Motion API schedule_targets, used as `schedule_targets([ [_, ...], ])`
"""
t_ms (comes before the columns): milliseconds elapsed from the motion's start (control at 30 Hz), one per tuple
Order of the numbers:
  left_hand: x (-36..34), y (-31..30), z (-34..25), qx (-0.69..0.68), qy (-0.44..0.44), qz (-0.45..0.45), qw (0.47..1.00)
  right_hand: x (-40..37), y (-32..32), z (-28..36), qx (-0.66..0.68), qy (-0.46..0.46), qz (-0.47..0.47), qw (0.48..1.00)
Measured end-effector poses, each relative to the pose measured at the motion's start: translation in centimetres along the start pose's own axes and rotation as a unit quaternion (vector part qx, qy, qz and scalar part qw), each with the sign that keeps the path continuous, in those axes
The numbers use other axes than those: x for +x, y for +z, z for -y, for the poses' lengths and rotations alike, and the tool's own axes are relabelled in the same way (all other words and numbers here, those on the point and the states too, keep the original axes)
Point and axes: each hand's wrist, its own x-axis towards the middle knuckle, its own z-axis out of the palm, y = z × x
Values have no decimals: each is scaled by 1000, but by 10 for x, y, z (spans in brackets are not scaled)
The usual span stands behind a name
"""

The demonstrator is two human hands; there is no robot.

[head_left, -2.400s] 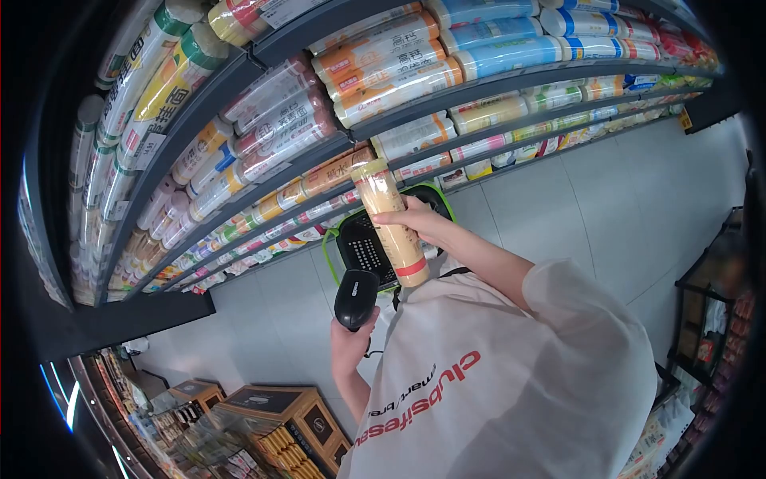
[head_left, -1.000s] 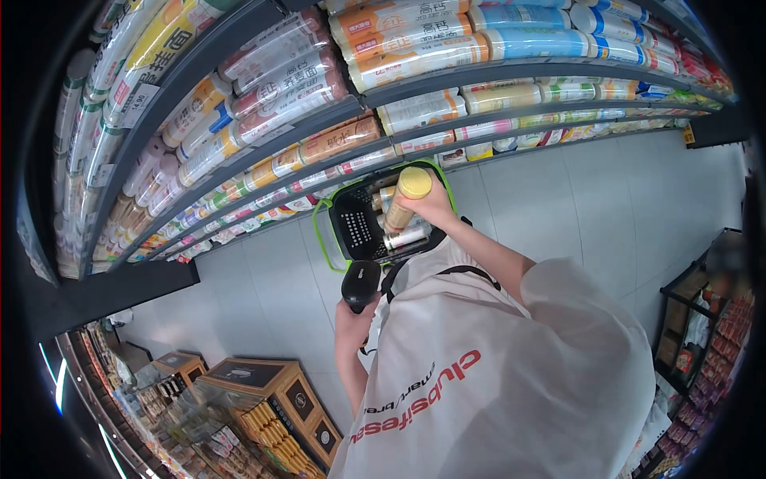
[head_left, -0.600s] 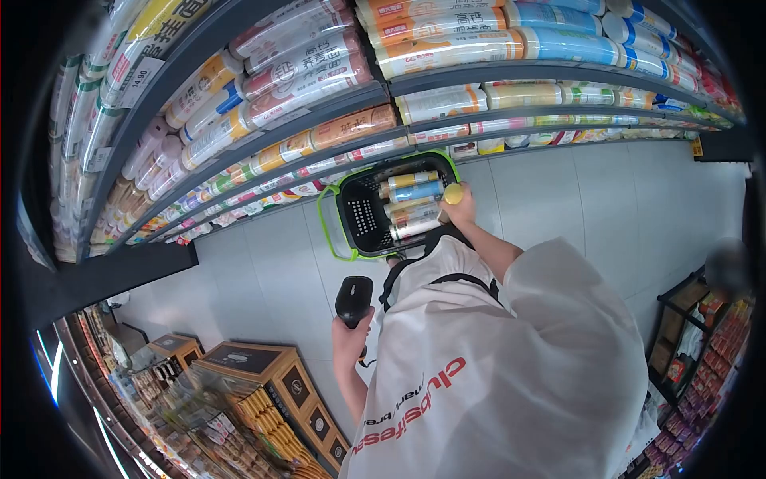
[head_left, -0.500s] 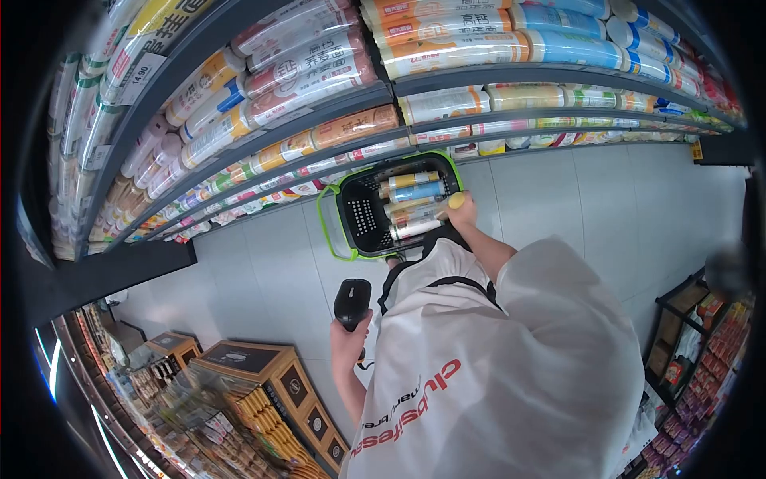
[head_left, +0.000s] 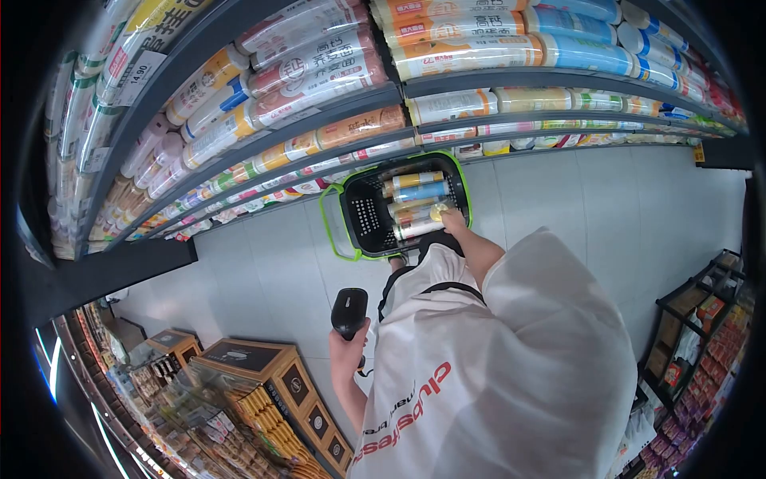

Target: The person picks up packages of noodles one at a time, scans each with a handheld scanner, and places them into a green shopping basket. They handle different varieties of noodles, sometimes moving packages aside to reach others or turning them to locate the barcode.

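My left hand [head_left: 348, 345] is wrapped round the grip of a black handheld barcode scanner [head_left: 349, 310], held out over the floor. My right hand [head_left: 452, 223] reaches over the right side of a black shopping basket [head_left: 363, 227] with a green rim. Its fingers close on a noodle pack [head_left: 438, 211] whose pale yellow round end shows; the rest of that pack is hard to make out. Several wrapped noodle packs lie side by side in the basket, among them a blue pack [head_left: 421, 191] and a white pack [head_left: 413, 229] nearest my body.
Shelves of cylindrical noodle packs [head_left: 471, 52] rise just beyond the basket and along the left. Grey floor tiles [head_left: 550, 199] stretch to the right. Behind me stand a wooden display case [head_left: 247, 357] at lower left and a dark rack [head_left: 678, 335] at lower right.
My right hand has moved left and slightly down, bringing the yellow-ended pack inward over the basket's contents. My left hand with the scanner has dropped slightly in the view.
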Motion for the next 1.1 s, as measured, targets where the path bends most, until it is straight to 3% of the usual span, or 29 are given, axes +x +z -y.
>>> schedule_targets([
  [100, 5, 3, 1, -1, 16, 6, 1000, -3, 7, 6, 5, -30, 102, 994],
  [233, 8, 5, -11, 12, 24, 18, 999, -5, 2, 17, -154, -80, 83, 981],
  [300, 11, 6, -12, 7, 31, 23, 999, -16, -9, 20, -154, -100, 45, 982],
  [367, 11, 9, -15, 3, 46, 24, 999, -21, -23, 31, -146, -94, 67, 982],
  [433, 13, 11, -19, 5, 60, 23, 998, -14, -28, 33, -176, -237, -6, 956],
  [533, 18, 18, -21, 1, 75, 30, 997, -37, -57, 92, -74, -285, 41, 955],
  [600, 23, 23, -20, -18, 85, 40, 995, -106, -97, 168, -43, -335, 101, 936],
  [700, 25, 31, -26, -21, 97, 52, 994, -206, -149, 265, 44, -516, 150, 842],
  [733, 27, 33, -28, -11, 101, 57, 993, -263, -177, 299, -19, -547, 111, 830],
  [867, 28, 44, -34, -22, 132, 61, 989, -406, -249, 369, 25, -747, -32, 664],
  [967, 34, 51, -31, -16, 150, 68, 986, -446, -274, 410, -59, -831, -179, 523],
  [1100, 35, 54, -33, -15, 175, 80, 981, -470, -262, 480, -129, -852, -274, 427],
])
